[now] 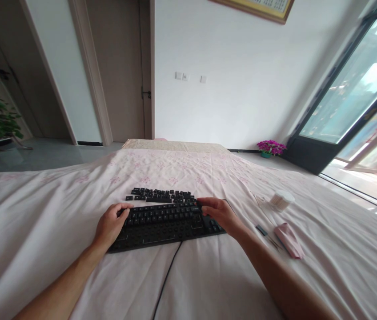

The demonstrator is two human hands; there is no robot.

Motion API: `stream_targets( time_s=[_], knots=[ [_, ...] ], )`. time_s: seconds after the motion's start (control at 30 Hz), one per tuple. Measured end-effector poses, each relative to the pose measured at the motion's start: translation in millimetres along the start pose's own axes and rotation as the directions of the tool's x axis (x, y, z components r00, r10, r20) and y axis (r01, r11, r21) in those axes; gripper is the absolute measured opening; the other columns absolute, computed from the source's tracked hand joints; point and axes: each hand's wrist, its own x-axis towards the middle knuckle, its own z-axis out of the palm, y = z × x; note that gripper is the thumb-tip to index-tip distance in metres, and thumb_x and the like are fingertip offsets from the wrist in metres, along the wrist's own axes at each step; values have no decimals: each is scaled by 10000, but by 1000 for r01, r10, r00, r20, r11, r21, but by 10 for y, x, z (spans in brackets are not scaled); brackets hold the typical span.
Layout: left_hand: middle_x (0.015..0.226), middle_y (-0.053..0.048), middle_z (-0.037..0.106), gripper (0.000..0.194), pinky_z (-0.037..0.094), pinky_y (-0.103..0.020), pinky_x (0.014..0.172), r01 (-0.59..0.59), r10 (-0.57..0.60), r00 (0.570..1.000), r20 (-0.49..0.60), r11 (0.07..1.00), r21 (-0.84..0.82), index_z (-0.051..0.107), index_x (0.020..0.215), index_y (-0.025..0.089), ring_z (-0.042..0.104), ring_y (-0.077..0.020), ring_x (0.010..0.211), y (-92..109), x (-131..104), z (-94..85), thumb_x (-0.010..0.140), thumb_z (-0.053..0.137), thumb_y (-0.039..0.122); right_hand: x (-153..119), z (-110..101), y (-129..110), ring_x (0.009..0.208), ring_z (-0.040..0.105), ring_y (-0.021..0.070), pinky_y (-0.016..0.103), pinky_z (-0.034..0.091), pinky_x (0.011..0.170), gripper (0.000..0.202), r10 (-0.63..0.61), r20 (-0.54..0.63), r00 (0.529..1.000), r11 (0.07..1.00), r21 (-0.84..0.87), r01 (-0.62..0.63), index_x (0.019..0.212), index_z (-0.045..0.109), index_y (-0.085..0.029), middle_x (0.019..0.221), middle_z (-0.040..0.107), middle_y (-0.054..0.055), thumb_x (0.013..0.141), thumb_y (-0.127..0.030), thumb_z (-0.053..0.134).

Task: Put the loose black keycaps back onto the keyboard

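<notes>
A black keyboard (162,224) lies on the pale flowered cloth, its near rows bare of keycaps and its far rows still covered. Loose black keycaps (158,195) are gathered just beyond its far edge. My left hand (111,222) has its fingers closed at the keyboard's far left corner. On the far edge toward the right, my right hand (220,213) is closed in a pinch over the keys; whatever is between its fingertips is too small to make out. A black cable (168,275) runs from the keyboard toward me.
To the right on the cloth (208,284) are a white round container (282,200), a folded pink cloth (289,240), a small dark object (261,230) and thin tools (274,242). Doors, a wall and potted plants stand beyond.
</notes>
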Motion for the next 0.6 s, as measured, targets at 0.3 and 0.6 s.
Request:
stream_targets(
  time_s=[0.3, 0.6],
  knots=[
    [1077, -3, 690, 279, 448, -317, 918, -8, 8, 1000, -4, 1000, -10, 681, 966, 253, 622, -217, 1008, -20, 2, 10, 801, 485, 364, -264, 107, 8, 1071, 609, 208, 338, 446, 937, 346, -281, 65, 958, 585, -779, 225, 1183, 642, -245, 1176, 665, 33, 853, -199, 550],
    [1056, -6, 694, 276, 457, -315, 908, -14, 14, 1000, -18, 1000, -15, 687, 957, 253, 626, -215, 990, -43, 13, 26, 793, 492, 358, -244, 135, 60, 969, 635, 196, 308, 455, 856, 322, -355, 193, 915, 330, -890, 315, 1187, 622, -266, 1148, 679, 15, 883, -183, 553]
  ],
)
